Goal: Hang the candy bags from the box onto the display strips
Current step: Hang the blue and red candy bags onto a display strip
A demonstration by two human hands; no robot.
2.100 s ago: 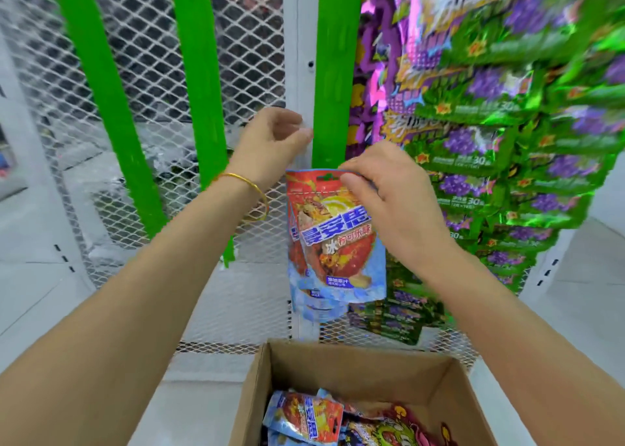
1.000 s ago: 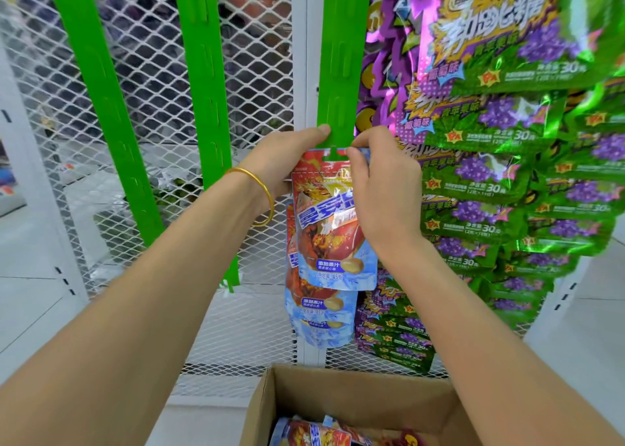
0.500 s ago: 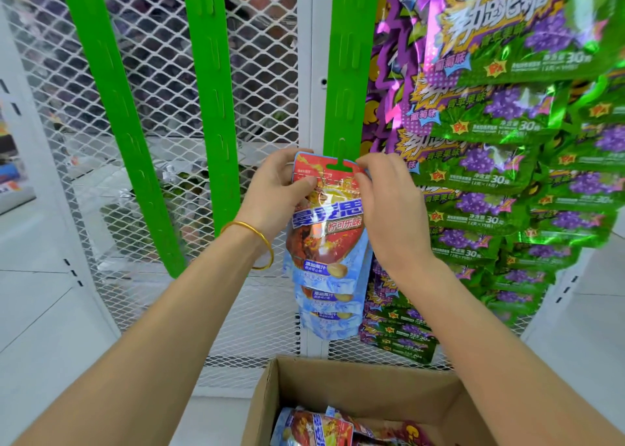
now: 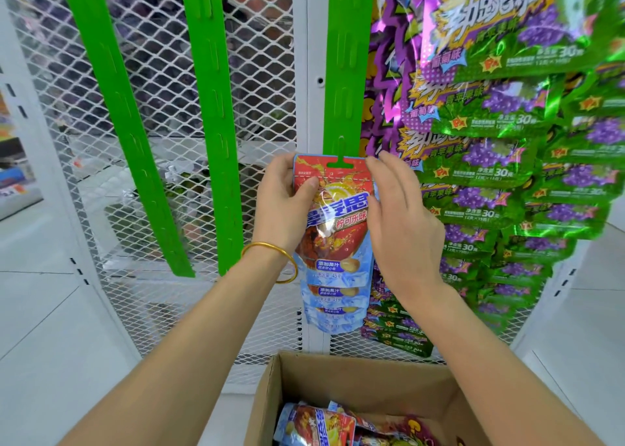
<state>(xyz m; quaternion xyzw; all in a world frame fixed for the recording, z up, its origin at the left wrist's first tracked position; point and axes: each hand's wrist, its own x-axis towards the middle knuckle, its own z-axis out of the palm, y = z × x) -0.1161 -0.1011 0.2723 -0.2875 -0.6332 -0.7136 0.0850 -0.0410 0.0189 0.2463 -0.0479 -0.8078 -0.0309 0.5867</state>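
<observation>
Candy bags (image 4: 314, 423), red-and-blue foil pouches, lie heaped in the open brown cardboard box (image 4: 372, 371) nearest me on the floor, toward its left wall. The bottom edge of the view cuts the heap off, so I cannot say how many are left.

Above the box two bare forearms reach up to the rack. The left hand (image 4: 284, 202), with a thin gold bangle (image 4: 270, 253) at its wrist, is grasping one red-and-blue candy pouch (image 4: 338, 219) by its upper left corner, thumb on the front and fingers curled behind. The right hand (image 4: 399, 215) has its fingers (image 4: 380, 161) released and nearly straight, lying along the pouch's right edge up to the top corner. Its thumb is mostly hidden.

The pouch hangs at the lower end of a bright green plastic display strip (image 4: 345, 73). A green tab of the strip shows through the slot in the pouch's header, so to my eye this hanging is all but done. A few hung pouches (image 4: 333, 313) of the same kind overlap beneath it.

The next move calls for letting go without tugging the header off its tab, then reaching down into the box for another bag and lining its slot up with a free tab higher on the strip.

Right of the strip, shiny green-and-purple grape candy packs (image 4: 507, 161) crowd together and cover whatever holds them. To the left hang two bare green strips (image 4: 125, 124). Behind everything stands the white wire-mesh panel (image 4: 162, 73); the dark shapes beyond it are too blurred to name.
</observation>
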